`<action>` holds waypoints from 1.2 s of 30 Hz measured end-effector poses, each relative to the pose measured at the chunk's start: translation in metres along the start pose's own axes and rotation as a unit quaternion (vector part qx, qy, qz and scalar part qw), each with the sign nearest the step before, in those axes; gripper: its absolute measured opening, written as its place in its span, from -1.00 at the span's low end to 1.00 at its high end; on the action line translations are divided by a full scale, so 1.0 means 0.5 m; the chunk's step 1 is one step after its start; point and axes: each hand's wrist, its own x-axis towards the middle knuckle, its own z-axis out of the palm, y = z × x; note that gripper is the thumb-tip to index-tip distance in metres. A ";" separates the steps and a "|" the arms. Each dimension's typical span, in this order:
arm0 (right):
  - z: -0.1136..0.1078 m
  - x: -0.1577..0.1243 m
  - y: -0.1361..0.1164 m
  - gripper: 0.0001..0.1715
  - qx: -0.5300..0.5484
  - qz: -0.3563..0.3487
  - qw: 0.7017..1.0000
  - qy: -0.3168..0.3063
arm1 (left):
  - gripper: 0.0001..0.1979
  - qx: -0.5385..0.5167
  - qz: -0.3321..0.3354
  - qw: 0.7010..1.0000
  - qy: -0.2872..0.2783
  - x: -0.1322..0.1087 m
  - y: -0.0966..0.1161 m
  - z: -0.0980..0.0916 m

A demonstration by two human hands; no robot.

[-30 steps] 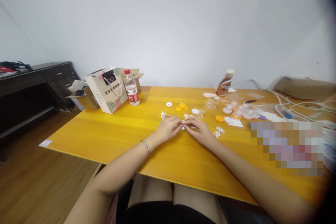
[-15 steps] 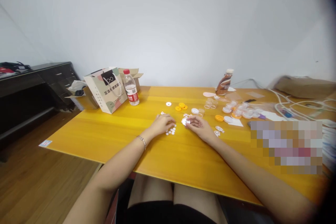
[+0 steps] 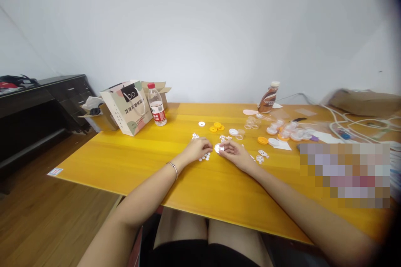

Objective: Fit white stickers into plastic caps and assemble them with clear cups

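My right hand [image 3: 236,155] pinches a white round disc [image 3: 217,148] between thumb and fingers, just above the table. Close to its left, my left hand [image 3: 200,149] has its fingers bent together at the tips; anything between them is too small to make out. Under the left hand lie several small white round pieces [image 3: 205,157], partly hidden by the fingers. Small white cut-out pieces lie behind the left hand [image 3: 195,136]. More white perforated pieces [image 3: 260,157] are to the right of my right hand.
Yellow rings [image 3: 216,127], a white ring [image 3: 201,124] and clear cups [image 3: 252,123] lie behind the hands. A water bottle [image 3: 157,108] and paper bag [image 3: 128,108] stand left. A brown drink bottle [image 3: 268,99], clear-lidded pieces [image 3: 293,131] and white cables [image 3: 341,123] are right.
My left hand has moved right, toward the white disc, with its fingers drawn closer together. The right hand has shifted slightly down and left, still holding the disc.
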 end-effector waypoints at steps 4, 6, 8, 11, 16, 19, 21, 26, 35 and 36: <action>0.004 -0.002 0.003 -0.68 0.020 0.008 1.000 -0.011 | -0.84 0.018 0.006 1.000 -0.002 0.000 0.001 0.000; 0.004 -0.001 0.005 -0.67 0.026 0.012 1.000 -0.010 | -0.83 0.027 0.016 0.999 -0.002 0.000 0.001 0.000; 0.003 0.001 0.008 -0.66 0.034 0.019 0.999 -0.010 | -0.84 0.037 0.028 0.999 -0.001 0.000 0.001 0.000; 0.000 0.005 0.011 -0.64 0.058 0.032 0.998 -0.004 | -0.84 0.053 0.042 0.998 0.003 0.002 0.001 0.001; 0.001 0.005 0.008 -0.63 0.081 0.039 0.996 0.011 | -0.84 0.074 0.052 0.996 0.010 0.007 -0.003 0.003; 0.002 0.002 0.002 -0.64 0.103 0.039 0.994 0.014 | -0.85 0.083 0.052 0.995 0.016 0.008 -0.007 0.006; 0.001 0.000 -0.001 -0.65 0.115 0.039 0.992 0.020 | -0.85 0.087 0.051 0.995 0.020 0.009 -0.009 0.007; -0.002 0.001 0.002 -0.66 0.122 0.023 0.992 0.021 | -0.87 0.089 0.052 0.994 0.030 0.009 -0.009 0.004; 0.002 0.005 0.010 -0.62 0.093 0.034 0.995 0.024 | -0.79 -0.017 0.077 0.992 0.094 -0.004 0.023 -0.003; 0.002 0.005 0.011 -0.61 0.094 0.036 0.995 0.021 | -0.78 -0.008 0.083 0.992 0.093 -0.006 0.028 -0.001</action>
